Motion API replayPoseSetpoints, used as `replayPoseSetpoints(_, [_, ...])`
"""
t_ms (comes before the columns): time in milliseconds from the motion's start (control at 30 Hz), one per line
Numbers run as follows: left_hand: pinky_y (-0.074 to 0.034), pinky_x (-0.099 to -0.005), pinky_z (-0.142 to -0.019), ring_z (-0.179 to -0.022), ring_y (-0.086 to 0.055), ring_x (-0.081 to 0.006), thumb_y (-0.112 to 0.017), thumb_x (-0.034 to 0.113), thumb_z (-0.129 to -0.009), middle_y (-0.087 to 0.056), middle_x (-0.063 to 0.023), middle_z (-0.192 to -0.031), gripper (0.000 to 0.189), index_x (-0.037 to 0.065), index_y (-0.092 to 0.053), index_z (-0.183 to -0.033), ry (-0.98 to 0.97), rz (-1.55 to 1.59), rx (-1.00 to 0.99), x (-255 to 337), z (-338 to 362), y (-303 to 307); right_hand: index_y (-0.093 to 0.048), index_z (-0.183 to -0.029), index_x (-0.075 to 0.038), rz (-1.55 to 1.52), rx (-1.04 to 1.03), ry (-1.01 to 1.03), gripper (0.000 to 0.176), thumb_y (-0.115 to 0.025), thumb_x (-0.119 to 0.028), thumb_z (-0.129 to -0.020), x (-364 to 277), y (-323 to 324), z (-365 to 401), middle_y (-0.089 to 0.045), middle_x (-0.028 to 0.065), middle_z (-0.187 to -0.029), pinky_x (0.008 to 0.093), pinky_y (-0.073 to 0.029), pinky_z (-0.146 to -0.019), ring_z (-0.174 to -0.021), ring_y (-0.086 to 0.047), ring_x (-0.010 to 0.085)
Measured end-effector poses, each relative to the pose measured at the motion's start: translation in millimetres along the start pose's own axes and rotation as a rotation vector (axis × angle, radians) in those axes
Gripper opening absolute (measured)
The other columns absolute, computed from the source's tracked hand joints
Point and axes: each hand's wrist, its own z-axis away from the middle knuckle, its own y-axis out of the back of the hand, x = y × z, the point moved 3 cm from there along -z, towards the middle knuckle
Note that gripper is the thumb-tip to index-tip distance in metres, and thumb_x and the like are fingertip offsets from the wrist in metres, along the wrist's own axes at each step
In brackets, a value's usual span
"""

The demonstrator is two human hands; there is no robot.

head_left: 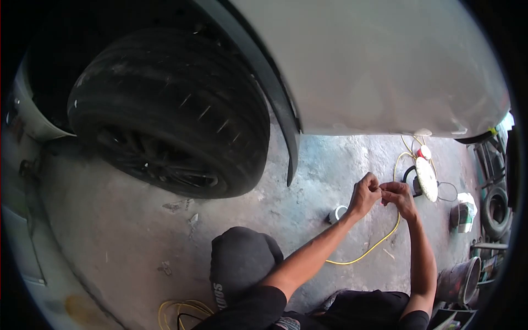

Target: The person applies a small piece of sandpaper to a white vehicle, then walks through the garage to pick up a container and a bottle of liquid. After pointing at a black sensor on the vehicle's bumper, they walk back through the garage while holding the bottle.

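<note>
Two bare hands meet, in the head view, above the concrete floor (264, 220). The left hand (367, 193) has its fingers curled and drawn together at the tips; what they pinch is hidden, so I cannot tell it. The right hand (400, 199) pinches with thumb and fingers, and a small reddish piece (384, 203) shows just under its fingertips, between the two hands; its kind is too small to tell.

Near the left forearm stands a small pale can (337, 214) with its mouth upward; I cannot tell what is inside. Farther to the right is a white-and-green container (463, 213), its contents not clear. Lower, at the right edge, one stained bucket (461, 279) is tilted with its mouth turned to the side, and its inside is too dark to read.

Beyond the right hand lies a polisher with a round white pad (426, 179), near a yellow cord (367, 253) which curves over the floor. Above are a car's grey body panel (385, 66) and, on the left, its black tyre (176, 104).
</note>
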Motion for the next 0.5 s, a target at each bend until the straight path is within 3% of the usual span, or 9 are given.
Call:
replayPoseSetpoints(167, [-0.048, -0.03, -0.064, -0.072, -0.056, -0.0101, -0.061, -0.002, -0.089, -0.059, -0.0036, -0.077, 0.009, 0.002, -0.054, -0.092, -0.033, -0.065, -0.03, -3.1, -0.4, -0.5, -0.072, -0.102, 0.008, 0.298, 0.002, 0.101, 0.03, -0.066, -0.016, -0.086, -15.1, -5.8, 1.7, -0.07, 0.0096, -0.075, 0.0293, -0.054, -0.064, -0.067, -0.066, 0.0138])
replayPoseSetpoints(267, [-0.048, -0.0311, -0.063, -0.072, -0.058, -0.0122, -0.061, -0.001, -0.09, -0.06, -0.0055, -0.078, 0.008, 0.002, -0.054, -0.093, -0.087, -0.091, -0.031, 1.7, 3.5, -7.2, -0.072, -0.096, 0.008, 0.182, 0.057, 0.051, 0.028, -0.066, -0.018, -0.086, 2.2, 0.0, 1.9, -0.069, 0.0086, -0.074, 0.0295, -0.054, -0.063, -0.066, -0.066, 0.0139])
replayPoseSetpoints(400, [-0.053, -0.0292, -0.068, -0.078, -0.063, -0.0133, -0.065, 0.003, -0.093, -0.066, -0.0066, -0.085, 0.014, 0.0, -0.064, -0.106, -0.117, -0.129, 0.019, -13.7, 4.2, -14.4, -0.071, -0.09, 0.006, 0.195, 0.068, 0.097, 0.026, -0.065, -0.019, -0.086, 20.7, 11.1, -0.8, -0.067, 0.0077, -0.072, 0.0293, -0.052, -0.061, -0.066, -0.064, 0.013])
replayPoseSetpoints(500, [-0.056, -0.0269, -0.07, -0.083, -0.066, -0.0114, -0.07, 0.006, -0.094, -0.071, -0.0052, -0.094, 0.021, 0.001, -0.071, -0.114, -0.007, -0.024, -0.075, -25.3, 9.2, -22.9, -0.071, -0.089, 0.005, 0.138, 0.111, 0.022, 0.025, -0.065, -0.019, -0.088, 15.3, 18.6, 11.8, -0.065, 0.0064, -0.07, 0.0291, -0.048, -0.058, -0.062, -0.061, 0.0125])
